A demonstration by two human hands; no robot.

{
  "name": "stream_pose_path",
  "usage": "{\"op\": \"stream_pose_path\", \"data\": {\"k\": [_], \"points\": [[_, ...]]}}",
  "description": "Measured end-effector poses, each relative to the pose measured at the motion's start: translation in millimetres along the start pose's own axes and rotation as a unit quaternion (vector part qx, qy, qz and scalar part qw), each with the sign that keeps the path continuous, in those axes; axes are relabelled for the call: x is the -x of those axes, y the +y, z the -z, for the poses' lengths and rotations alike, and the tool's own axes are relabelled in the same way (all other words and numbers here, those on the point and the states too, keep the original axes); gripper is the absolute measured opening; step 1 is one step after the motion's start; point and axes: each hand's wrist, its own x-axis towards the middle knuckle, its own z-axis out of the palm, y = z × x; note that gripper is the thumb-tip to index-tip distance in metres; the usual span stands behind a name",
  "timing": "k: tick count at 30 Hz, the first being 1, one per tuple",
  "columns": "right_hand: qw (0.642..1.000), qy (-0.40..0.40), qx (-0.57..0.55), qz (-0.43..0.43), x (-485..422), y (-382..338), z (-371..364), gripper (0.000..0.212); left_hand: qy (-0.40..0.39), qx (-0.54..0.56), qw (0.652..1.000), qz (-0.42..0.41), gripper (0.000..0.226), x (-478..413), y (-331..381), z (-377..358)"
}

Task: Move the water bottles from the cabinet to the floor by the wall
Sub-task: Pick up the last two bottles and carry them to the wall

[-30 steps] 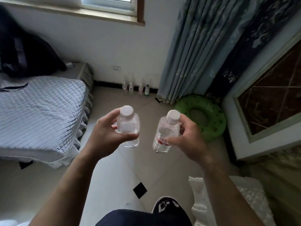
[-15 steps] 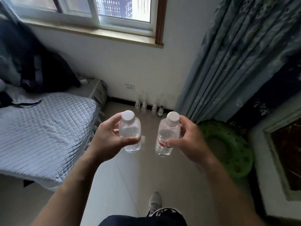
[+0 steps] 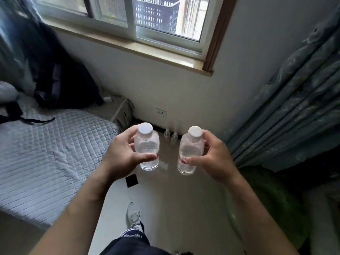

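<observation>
Head view looked down over two bare forearms reaching forward above a pale tiled floor (image 3: 184, 208). Nearest the camera, dark trousers (image 3: 132, 243) and a light sneaker (image 3: 134, 216) showed on that floor, with a small black inset tile (image 3: 131, 180) just ahead of the shoe. The left hand (image 3: 119, 157) was wrapped around a clear water bottle (image 3: 147, 146) with a white cap, thumb across its front and fingers behind it, the bottle held upright off the floor. The right hand (image 3: 215, 161) was closed the same way around a second clear bottle (image 3: 189, 153), white-capped, with a red mark low on its side, tilted slightly toward the first. The two held bottles were near each other but apart. Left of the hands lay a bed with a grey quilted cover (image 3: 51, 153), and a dark backpack (image 3: 60, 85) rested at its far end. Right of the hands hung a blue-grey patterned curtain (image 3: 294, 111), with a green inflatable ring (image 3: 276, 205) on the floor beneath it. Beyond the held bottles, two small bottles (image 3: 170, 134) stood on the floor against the white wall (image 3: 184, 89), below a wall socket (image 3: 161, 112). Above that wall ran a window sill (image 3: 147, 50) and a sliding window (image 3: 147, 17).
</observation>
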Motion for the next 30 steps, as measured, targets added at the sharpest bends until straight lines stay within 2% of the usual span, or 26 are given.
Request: {"op": "stream_pose_path", "data": {"k": [14,25,30], "points": [[0.997,0.026,-0.021,-0.068,-197.7,-33.9,-80.8,0.056,-0.063,0.013,0.997,0.031,0.068,-206.0,-55.7,103.0],[0.994,-0.002,-0.042,-0.096,-350.8,3.4,-83.8,0.053,-0.069,0.008,0.994,0.083,0.069,-358.0,-94.4,96.8],[0.996,-0.019,-0.023,-0.079,-424.8,34.9,-78.5,0.055,-0.078,-0.010,0.991,0.109,0.065,-426.6,-117.0,87.1]]}}
